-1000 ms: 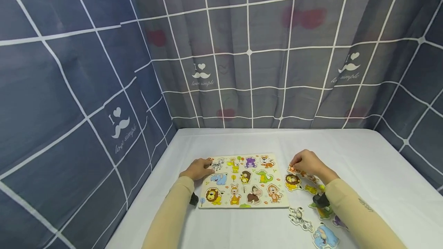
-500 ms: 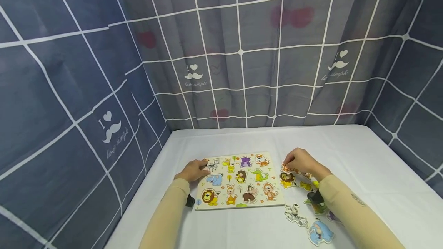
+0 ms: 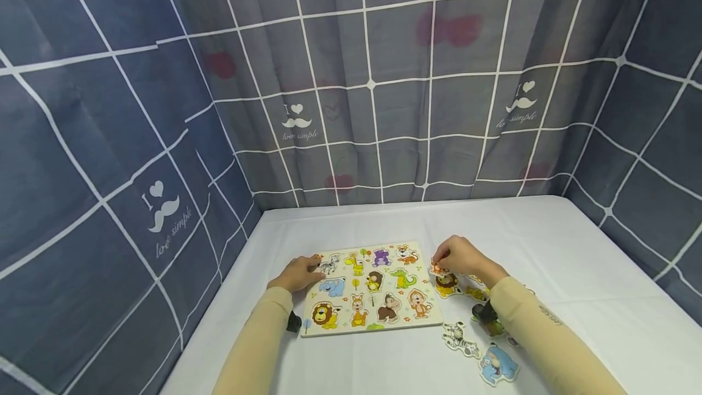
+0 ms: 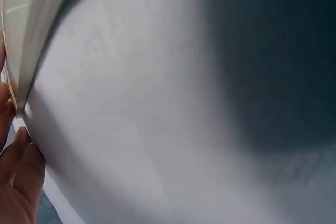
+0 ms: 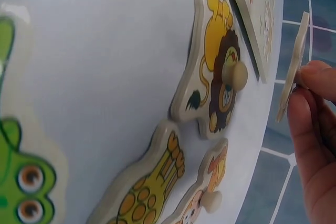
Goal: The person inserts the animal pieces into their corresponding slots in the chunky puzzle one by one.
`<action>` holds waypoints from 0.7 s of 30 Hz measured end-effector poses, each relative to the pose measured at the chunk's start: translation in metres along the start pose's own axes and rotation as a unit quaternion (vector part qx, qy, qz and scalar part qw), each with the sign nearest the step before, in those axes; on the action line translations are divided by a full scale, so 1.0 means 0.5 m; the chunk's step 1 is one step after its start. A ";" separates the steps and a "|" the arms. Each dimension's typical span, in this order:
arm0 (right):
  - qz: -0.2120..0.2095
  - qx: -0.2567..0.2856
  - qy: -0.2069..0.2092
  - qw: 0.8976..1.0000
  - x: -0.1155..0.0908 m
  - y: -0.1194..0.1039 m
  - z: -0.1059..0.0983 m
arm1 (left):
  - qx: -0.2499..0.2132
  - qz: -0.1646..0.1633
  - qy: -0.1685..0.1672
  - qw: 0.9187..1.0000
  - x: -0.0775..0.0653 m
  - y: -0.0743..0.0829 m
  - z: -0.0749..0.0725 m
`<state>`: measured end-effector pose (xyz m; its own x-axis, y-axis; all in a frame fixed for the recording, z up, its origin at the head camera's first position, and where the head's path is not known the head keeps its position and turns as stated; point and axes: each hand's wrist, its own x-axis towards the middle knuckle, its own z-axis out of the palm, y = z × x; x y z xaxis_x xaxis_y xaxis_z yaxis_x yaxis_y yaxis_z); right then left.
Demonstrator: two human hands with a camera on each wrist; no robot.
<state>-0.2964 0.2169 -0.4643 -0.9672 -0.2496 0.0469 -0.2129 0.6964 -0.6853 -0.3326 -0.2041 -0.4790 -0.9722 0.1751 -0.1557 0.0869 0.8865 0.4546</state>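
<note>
My left hand (image 3: pixel 297 273) grips the far left corner of a pale puzzle board (image 3: pixel 312 327) printed with animal pictures. The board's edge (image 4: pixel 39 35) and the fingers beside it show in the left wrist view. To the right of the board, my right hand (image 3: pixel 465 257) pinches a flat animal puzzle piece (image 5: pixel 294 64) between thumb and fingers. It is seen edge-on in the right wrist view; orange shows on it in the head view, but the animal is unclear. A lion piece (image 3: pixel 446 285) with a round knob lies just below that hand.
Several pieces lie right of the board, among them a zebra (image 3: pixel 459 339), a blue elephant (image 3: pixel 498 364), a giraffe (image 5: pixel 142 203) and a green frog-like or crocodile piece (image 5: pixel 34 182). The right sleeve hides some. Grid-patterned curtains (image 3: pixel 351 108) stand behind and beside the white table (image 3: pixel 340 377).
The whole head view has shifted, so everything sits further left in it. Both hands keep nearly the same places against the board and pieces.
</note>
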 end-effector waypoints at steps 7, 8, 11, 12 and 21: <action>-0.034 0.009 -0.009 0.999 0.002 -0.012 0.007 | 0.001 0.010 0.001 1.000 0.006 -0.003 0.001; -0.040 0.011 -0.012 0.999 0.001 -0.016 0.007 | 0.001 0.010 0.000 1.000 0.007 -0.005 0.002; -0.058 0.011 -0.019 0.998 -0.003 -0.026 0.011 | 0.002 0.009 0.000 1.000 0.013 -0.007 0.004; -0.064 0.011 -0.022 0.998 -0.004 -0.029 0.011 | 0.003 0.009 0.001 1.000 0.014 -0.007 0.005; -0.044 0.011 -0.029 0.999 -0.010 -0.047 0.032 | -0.006 -0.002 0.002 1.000 0.012 -0.007 0.006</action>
<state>-0.2846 0.1912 -0.4600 -0.9348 -0.3491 0.0657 -0.2934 0.6545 -0.6968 -0.3380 -0.2048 -0.4840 -0.9735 0.1690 -0.1538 0.0798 0.8822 0.4641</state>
